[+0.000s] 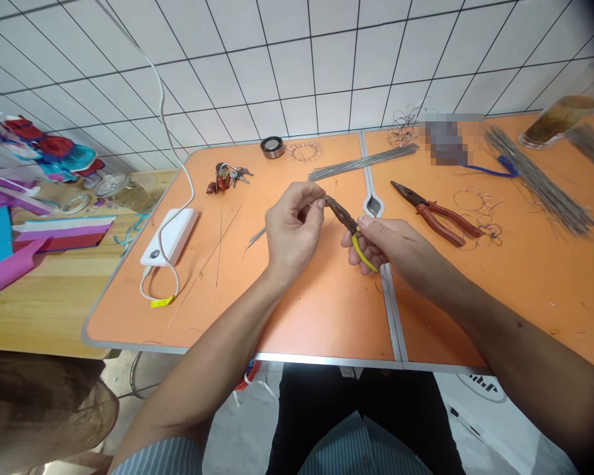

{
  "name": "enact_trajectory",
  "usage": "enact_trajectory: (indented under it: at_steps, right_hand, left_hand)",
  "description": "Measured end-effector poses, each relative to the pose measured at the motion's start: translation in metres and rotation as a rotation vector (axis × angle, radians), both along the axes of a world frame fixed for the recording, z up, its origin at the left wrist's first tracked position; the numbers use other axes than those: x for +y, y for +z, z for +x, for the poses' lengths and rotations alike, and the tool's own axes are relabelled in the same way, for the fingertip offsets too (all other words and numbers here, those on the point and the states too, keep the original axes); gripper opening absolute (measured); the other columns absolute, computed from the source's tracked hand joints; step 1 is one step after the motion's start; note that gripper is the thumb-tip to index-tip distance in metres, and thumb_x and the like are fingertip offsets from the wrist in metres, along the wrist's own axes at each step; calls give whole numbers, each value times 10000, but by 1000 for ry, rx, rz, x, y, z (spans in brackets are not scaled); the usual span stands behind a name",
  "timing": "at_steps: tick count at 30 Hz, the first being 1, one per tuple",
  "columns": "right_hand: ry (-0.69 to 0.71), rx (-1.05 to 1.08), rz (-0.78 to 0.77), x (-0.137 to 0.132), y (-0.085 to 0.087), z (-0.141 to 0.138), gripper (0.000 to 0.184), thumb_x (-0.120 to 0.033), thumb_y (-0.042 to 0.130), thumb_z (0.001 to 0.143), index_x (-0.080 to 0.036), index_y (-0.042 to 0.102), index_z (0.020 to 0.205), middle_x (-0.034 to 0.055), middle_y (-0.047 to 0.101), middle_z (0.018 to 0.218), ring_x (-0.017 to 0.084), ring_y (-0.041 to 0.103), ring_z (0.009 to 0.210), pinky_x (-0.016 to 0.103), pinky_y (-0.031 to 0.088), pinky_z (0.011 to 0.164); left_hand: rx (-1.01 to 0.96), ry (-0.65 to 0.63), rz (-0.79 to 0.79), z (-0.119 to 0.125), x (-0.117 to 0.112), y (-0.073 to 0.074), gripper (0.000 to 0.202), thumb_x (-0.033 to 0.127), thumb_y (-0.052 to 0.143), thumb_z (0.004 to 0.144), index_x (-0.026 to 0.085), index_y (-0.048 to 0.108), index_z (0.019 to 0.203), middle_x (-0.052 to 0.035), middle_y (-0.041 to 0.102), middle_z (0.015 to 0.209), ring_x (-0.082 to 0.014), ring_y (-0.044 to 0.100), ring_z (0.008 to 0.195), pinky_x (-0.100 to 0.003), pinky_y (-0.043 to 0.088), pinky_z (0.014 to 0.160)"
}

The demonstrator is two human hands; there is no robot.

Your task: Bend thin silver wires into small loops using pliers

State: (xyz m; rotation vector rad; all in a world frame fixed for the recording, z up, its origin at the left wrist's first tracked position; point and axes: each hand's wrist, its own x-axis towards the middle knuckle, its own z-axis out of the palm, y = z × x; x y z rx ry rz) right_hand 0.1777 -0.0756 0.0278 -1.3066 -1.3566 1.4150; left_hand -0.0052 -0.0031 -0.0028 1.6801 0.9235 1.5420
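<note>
Left hand (294,231) pinching something thin, perhaps wire, right hand (386,247) gripping yellow-handled pliers (362,251), tips unclear

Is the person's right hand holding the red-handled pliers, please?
No, the red-handled pliers lie on the orange table; the right hand holds yellow-handled pliers.

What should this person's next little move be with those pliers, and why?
I'd guess a small squeeze of the yellow-handled pliers by the right hand, then a slight twist. The left hand pinches the thin wire right at the pliers' tip, so it looks steadied for bending. Bent wire rings lie nearby.
</note>
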Motion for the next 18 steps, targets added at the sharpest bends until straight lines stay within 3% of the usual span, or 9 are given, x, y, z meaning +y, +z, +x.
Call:
enact_trajectory:
  at_steps: [5,8,12,18]
  right_hand:
    - [-5,42,5,-1,1,-1,494,-572,495,1140,-182,717,932,77,726,816,154,620,623,280,457,581]
    - [-16,33,12,-1,1,-2,488,-566,499,1141,-185,716,924,68,711,800,155,618,622,281,468,588]
    - [-51,0,39,-2,2,-4,484,-554,492,1142,-193,712,907,63,700,793,163,616,634,292,489,602]
    - [-58,-51,51,-2,4,-3,468,-491,445,1160,-193,707,912,55,699,781,154,611,626,291,477,603]
  left_hand:
    - [-47,-21,80,0,4,-7,127,319,790,992,232,700,972,-1,735,853,-132,708,743,-245,539,642]
    - [-81,-28,61,1,5,-7,186,379,808,986,233,693,972,-1,734,847,-134,727,754,-263,595,734]
    - [-114,-71,-31,1,5,-4,254,436,842,952,238,683,963,-2,721,824,-145,737,760,-282,621,787]
    - [-163,-184,-235,-1,9,-2,321,445,919,864,232,699,960,-16,738,815,-156,730,772,-258,585,716]
